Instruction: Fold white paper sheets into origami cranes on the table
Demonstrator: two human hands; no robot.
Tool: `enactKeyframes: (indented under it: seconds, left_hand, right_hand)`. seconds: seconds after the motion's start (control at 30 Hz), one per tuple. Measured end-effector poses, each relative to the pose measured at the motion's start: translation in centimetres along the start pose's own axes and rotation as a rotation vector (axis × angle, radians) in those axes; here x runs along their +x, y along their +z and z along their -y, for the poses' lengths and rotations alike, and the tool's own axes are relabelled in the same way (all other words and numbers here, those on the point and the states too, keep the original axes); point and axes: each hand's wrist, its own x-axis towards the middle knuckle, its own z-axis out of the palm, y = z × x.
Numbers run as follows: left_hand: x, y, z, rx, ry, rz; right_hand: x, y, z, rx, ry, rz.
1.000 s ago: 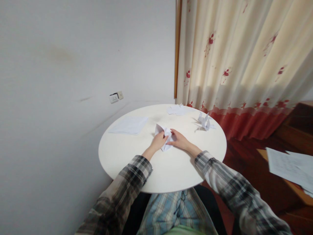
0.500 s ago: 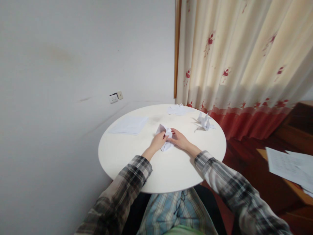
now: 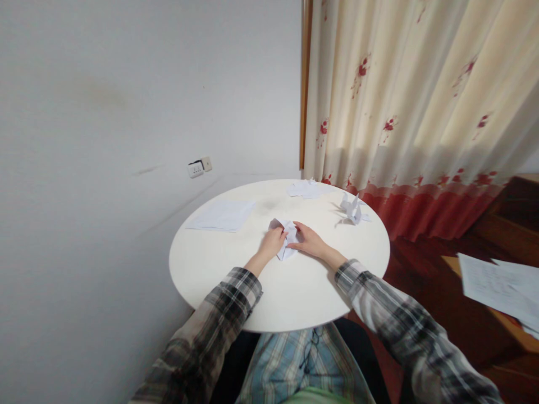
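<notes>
A partly folded piece of white paper [image 3: 287,252] lies at the middle of the round white table, between my two hands. My left hand [image 3: 273,241] is closed on its left side, with the fingertips over the folds. From the right, my right hand [image 3: 309,239] grips the paper's right edge, thumb on the near side and fingers on the far side. An upper flap of the paper stands up a little beyond my left fingers. Parts of the folds are hidden behind the fingers.
Flat white sheets [image 3: 222,215] lie on the table [image 3: 295,303] at the left. Several folded paper figures [image 3: 352,210] stand at the right. More paper pieces [image 3: 304,189] are at the far edge. Written sheets [image 3: 488,283] rest on wooden furniture at right.
The upper flap of the paper has come down lower and flatter between my hands. My right thumb has shifted slightly down along the paper; both arms stay nearly in place.
</notes>
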Motion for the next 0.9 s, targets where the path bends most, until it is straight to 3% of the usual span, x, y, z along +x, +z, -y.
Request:
enactKeyframes:
  seconds: [0.27, 0.63, 0.9]
  left_hand:
    - [0.0, 0.1, 0.0, 0.019, -0.023, -0.018]
    - [0.0, 0.0, -0.3, 0.040, -0.072, -0.039]
    - [-0.1, -0.1, -0.3, 0.120, -0.092, -0.025]
  right_hand:
    - [-0.2, -0.1, 0.5, -0.062, -0.048, 0.017]
    - [-0.2, -0.3, 2.0, -0.115, 0.104, 0.060]
    - [0.0, 0.2, 0.7, -0.072, 0.148, -0.025]
